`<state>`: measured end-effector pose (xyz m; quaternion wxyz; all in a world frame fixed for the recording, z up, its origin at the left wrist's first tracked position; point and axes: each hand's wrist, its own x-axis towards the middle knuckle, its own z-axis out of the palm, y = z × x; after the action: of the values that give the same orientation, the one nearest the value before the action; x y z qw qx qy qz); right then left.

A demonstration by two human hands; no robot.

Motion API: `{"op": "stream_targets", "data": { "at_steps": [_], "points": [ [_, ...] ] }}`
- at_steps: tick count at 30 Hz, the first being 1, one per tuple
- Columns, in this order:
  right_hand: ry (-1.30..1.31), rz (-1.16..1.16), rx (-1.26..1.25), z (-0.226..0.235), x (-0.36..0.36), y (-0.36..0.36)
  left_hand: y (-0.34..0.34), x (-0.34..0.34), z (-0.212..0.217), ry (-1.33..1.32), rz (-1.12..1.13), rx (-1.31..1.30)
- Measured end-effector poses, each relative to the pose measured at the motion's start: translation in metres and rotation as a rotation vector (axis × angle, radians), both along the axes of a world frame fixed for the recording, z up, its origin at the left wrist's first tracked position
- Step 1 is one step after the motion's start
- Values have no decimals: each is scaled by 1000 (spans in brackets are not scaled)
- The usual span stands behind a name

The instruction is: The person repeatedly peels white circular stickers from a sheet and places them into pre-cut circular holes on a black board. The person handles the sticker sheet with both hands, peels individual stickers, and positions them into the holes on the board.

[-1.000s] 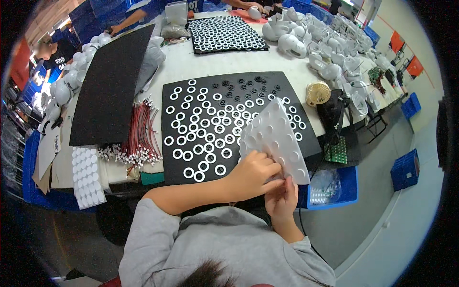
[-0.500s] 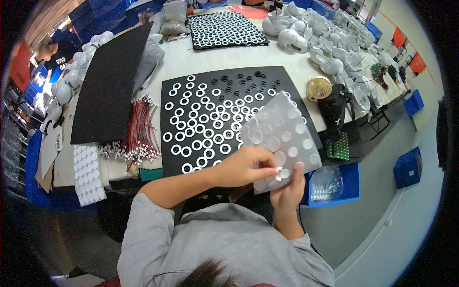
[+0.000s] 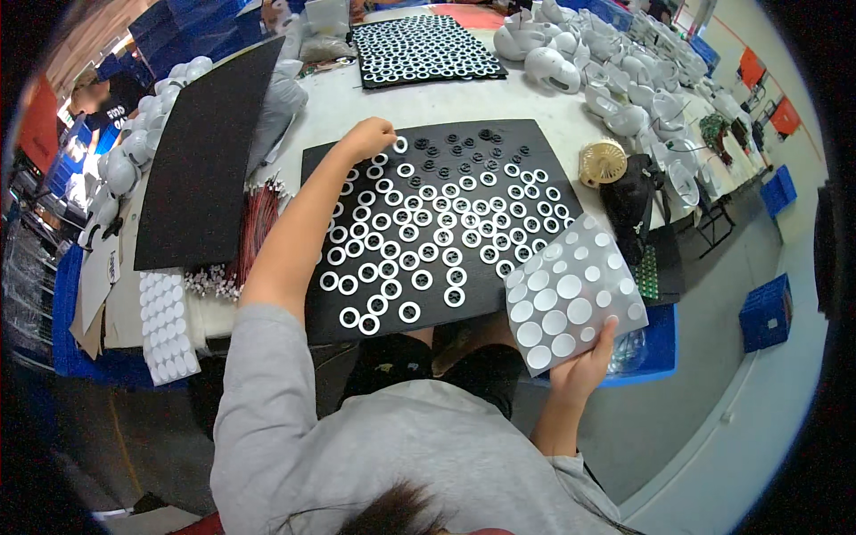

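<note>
My left hand (image 3: 368,140) reaches to the far left part of a black foam board (image 3: 481,308), its fingertips pinched at the edge of a white ring (image 3: 400,144). That ring lies over or just above a small black round part; contact is unclear. My right hand (image 3: 584,366) grips a translucent sheet (image 3: 635,323) by its lower edge, thumb on top. White round stickers (image 3: 554,322) of several sizes cover the sheet. Across the board lie many white rings with black centres (image 3: 409,311), while several bare black round parts (image 3: 493,165) sit along its far side.
Another board (image 3: 428,53) full of ringed parts lies farther back. A tall black panel (image 3: 201,160), red wire bundles (image 3: 259,227) and a sticker strip (image 3: 167,330) stand at left. White plastic shells (image 3: 553,71) and a gold round object (image 3: 604,163) are at right, above a blue bin (image 3: 655,357).
My left hand has left the sheet and swung up to the board's far left. My right hand has lowered the sheet rightward and turned it. A white ring now shows at the left fingertips.
</note>
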<state>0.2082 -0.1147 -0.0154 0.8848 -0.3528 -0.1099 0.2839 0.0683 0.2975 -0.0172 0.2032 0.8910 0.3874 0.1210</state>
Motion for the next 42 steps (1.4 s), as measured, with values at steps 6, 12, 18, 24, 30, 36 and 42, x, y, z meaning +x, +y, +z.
{"op": "stream_targets", "data": {
  "at_steps": [6,12,18,24,30,36,42],
  "points": [
    [-11,0,-5,-2,2,-4,14,8,-17,-11,-2,-116],
    [7,35,-10,-7,2,-3,7,14,-12,13,-40,-69],
    [44,70,21,-6,-1,-1,7,16,-13,97,25,14],
    [41,90,18,-11,-3,-1,3,19,-15,165,97,45],
    [63,103,21,-13,-8,0,2,19,-14,193,78,88],
    [65,109,6,-12,-12,1,4,20,-15,196,65,130],
    [63,121,12,-10,-16,0,6,23,-17,212,83,197]
  ]
}}
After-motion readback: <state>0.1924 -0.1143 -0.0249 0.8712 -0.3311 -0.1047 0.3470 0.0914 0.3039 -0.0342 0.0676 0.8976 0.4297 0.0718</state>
